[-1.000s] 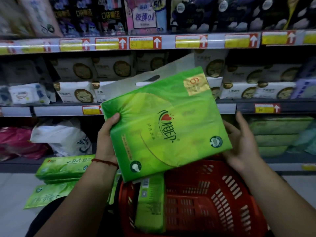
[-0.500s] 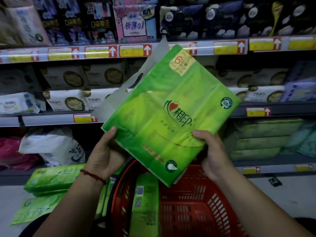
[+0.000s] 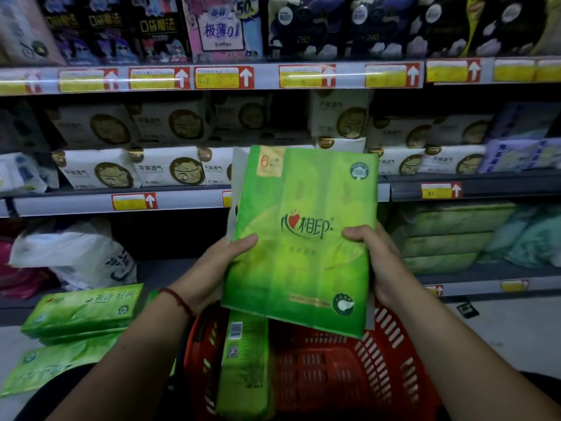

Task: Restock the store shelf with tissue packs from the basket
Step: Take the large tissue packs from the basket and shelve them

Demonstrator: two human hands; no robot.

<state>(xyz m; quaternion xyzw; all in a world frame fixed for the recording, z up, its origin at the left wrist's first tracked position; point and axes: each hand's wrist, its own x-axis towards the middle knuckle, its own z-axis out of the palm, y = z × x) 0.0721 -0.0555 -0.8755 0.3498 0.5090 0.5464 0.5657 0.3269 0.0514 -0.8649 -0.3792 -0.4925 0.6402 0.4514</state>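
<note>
Both hands are gripping one green tissue pack [image 3: 303, 238], holding it upright, printed face toward the camera, in front of the store shelf [image 3: 188, 203]. Left hand [image 3: 212, 268] is clamping the pack's left edge near the middle, thumb lying across the front, other fingers hidden behind. Right hand [image 3: 376, 262] is clamping the right edge at about the same height, fingertips curling onto the front. A red string bracelet [image 3: 177, 300] is sitting on the left wrist.

Pack is hanging just above a red basket [image 3: 379, 360], its bottom edge overlapping the basket's far rim in view; touching or not, cannot tell. A second pack [image 3: 243, 375] is standing on its side inside the basket against the left wall, barcode facing up.

Left of the basket, more green packs [image 3: 82, 311] are lying stacked on the floor, with a flatter green one [image 3: 51, 366] lying in front of them.

Bottom shelf level: a white plastic bag [image 3: 69, 253] is sitting at the left, and a stack of green packs [image 3: 449, 238] is lying at the right, with a dark gap between them behind the held pack. Middle level is carrying white packs with a round gold cat print [image 3: 170, 168]. Yellow-and-red price tags [image 3: 223, 76] are running along the shelf edges.
</note>
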